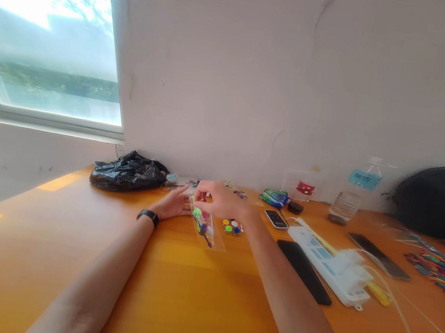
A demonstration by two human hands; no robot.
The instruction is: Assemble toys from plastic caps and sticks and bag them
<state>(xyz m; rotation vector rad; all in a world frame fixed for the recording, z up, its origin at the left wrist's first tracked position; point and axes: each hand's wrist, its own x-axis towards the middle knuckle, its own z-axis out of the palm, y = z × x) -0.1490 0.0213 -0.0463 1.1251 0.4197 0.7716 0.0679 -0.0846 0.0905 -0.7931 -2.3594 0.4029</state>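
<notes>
A small clear plastic bag (205, 227) with colourful pieces inside hangs tilted over the orange table (66, 243). My right hand (221, 200) pinches its top edge, fingers closed. My left hand (176, 204), with a black band on the wrist, rests on the table just left of the bag with its fingers reaching to the bag's top. A few coloured round buttons (232, 227) lie on the table right of the bag.
A crumpled black plastic bag (129, 171) lies against the wall at left. To the right are a white power strip (334, 263), two dark phones (305, 264), a water bottle (355, 196), a black bag (436, 203) and coloured sticks (443, 269).
</notes>
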